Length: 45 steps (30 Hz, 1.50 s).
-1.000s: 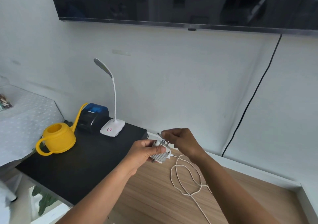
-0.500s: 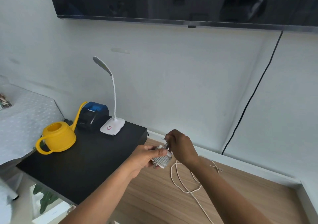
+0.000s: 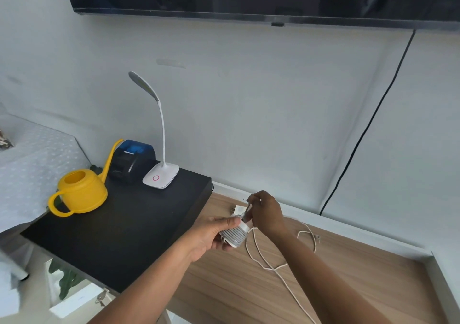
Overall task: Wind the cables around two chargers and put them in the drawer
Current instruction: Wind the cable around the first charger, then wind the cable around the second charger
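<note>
Gripping wound charger (image 3: pixel 235 236) in left hand (image 3: pixel 206 240), pinching cable (image 3: pixel 247 211) with right hand (image 3: pixel 268 215), half hiding second charger (image 3: pixel 237 209) on wooden desk (image 3: pixel 348 274).

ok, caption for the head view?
Left hand holds a cable-wound charger, right hand pinches its cable end; loose cable lies on the wooden surface.

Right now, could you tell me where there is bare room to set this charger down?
Free: the black table right of the watering can, and the wooden top right of the loose cable. Crowded: the table's back, around printer and lamp.
</note>
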### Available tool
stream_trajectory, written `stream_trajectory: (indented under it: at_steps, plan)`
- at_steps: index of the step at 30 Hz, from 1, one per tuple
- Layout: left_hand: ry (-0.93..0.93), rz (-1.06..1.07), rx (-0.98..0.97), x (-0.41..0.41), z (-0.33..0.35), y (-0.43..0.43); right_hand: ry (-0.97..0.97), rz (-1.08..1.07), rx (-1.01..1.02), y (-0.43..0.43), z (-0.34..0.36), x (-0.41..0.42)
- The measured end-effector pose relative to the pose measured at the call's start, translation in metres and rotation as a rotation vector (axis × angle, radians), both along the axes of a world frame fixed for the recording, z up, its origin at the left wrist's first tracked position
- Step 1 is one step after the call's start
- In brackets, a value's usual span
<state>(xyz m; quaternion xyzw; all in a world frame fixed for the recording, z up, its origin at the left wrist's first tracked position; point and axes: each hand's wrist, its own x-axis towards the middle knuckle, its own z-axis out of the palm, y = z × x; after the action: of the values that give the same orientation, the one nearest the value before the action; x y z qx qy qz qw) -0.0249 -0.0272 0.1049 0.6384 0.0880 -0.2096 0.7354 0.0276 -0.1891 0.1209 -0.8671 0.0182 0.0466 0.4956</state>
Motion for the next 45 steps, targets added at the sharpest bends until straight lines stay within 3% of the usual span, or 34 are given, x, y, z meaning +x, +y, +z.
stream_trajectory:
  at_steps: [7, 12, 21, 32, 41, 45]
  plan:
    - [0.118, 0.059, -0.075, 0.002, -0.022, 0.007, 0.126, -0.009, 0.201, -0.008, -0.016, -0.005]
    - [0.18, 0.042, -0.022, -0.001, -0.049, 0.009, 0.257, -0.035, 0.351, -0.008, -0.058, -0.012]
    - [0.22, 0.239, 0.189, -0.006, -0.104, 0.001, 0.349, -0.11, 0.32, -0.005, -0.132, -0.029]
    - [0.154, 0.219, 0.389, -0.004, -0.144, -0.003, 0.344, -0.165, 0.132, 0.002, -0.177, -0.034]
    - [0.173, 0.097, 0.432, 0.006, -0.156, 0.006, 0.345, 0.013, -0.008, -0.002, -0.184, -0.024]
    - [0.131, 0.076, 0.54, 0.03, -0.152, 0.01, 0.311, 0.085, -0.075, -0.01, -0.174, -0.007]
